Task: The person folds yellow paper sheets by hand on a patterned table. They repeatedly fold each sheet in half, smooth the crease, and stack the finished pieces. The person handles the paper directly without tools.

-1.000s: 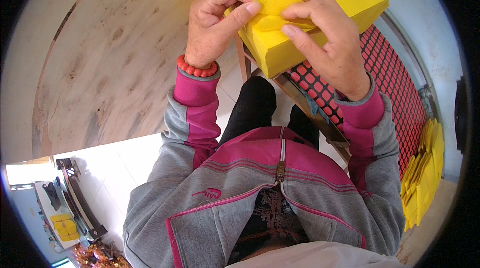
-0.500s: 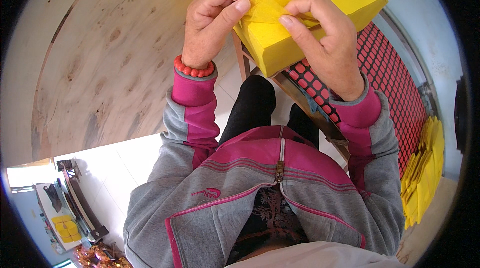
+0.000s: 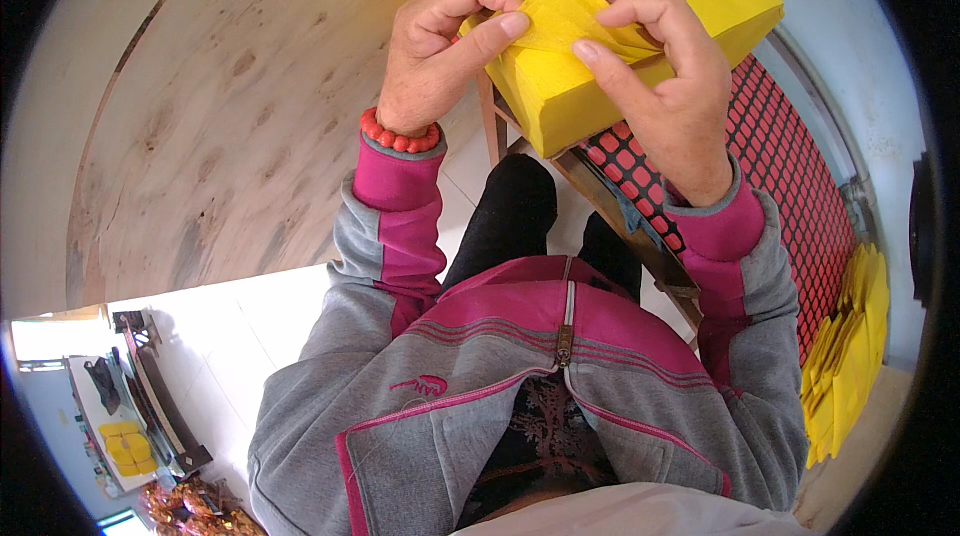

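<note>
A thick stack of yellow paper sheets (image 3: 600, 86) lies on a wooden stand in front of me. Above it I hold a single yellow sheet (image 3: 560, 11), partly folded. My left hand (image 3: 435, 56) pinches its left edge between thumb and fingers; a red bead bracelet (image 3: 398, 136) circles that wrist. My right hand (image 3: 660, 76) grips the sheet's right side, fingers curled over the fold. Both sleeves are grey and magenta.
A large plywood board (image 3: 230, 106) fills the left. A red mesh crate (image 3: 790, 186) stands to the right, with folded yellow pieces (image 3: 850, 356) piled beside it. White floor (image 3: 240, 336) lies below; a small table with yellow items (image 3: 125, 436) sits lower left.
Both hands have shifted on the sheet: the left fingers moved from the top of the fold to its left edge, and the sheet now stands more raised between the hands.
</note>
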Demonstrator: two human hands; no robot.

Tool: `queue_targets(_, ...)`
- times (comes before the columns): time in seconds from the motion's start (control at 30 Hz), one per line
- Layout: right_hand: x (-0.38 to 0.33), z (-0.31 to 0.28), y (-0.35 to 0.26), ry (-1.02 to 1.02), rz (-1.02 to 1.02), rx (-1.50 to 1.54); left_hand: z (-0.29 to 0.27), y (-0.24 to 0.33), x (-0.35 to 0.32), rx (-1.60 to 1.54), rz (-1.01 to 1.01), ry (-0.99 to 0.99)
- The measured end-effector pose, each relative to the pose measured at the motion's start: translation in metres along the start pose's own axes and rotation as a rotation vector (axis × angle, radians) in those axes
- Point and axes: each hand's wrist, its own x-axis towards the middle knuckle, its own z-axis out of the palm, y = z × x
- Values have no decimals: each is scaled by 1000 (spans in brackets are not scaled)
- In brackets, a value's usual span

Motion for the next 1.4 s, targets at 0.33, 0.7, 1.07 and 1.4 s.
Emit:
queue_targets(0.33, 8, -9, -6, -62, -67, -131, 2, 3, 1, -3, 24, 9)
queue_targets(0.7, 6, -5, 0, -88, -203, -160, 4, 3, 1, -8, 37, 14)
queue_targets(1.07, 2, -2, 0, -32, -136, -137, 1, -1, 1, -25, 88, -9)
queue_targets(1.4, 1, 1, 3, 12, -126, -165, 3, -8, 0, 10, 54, 11)
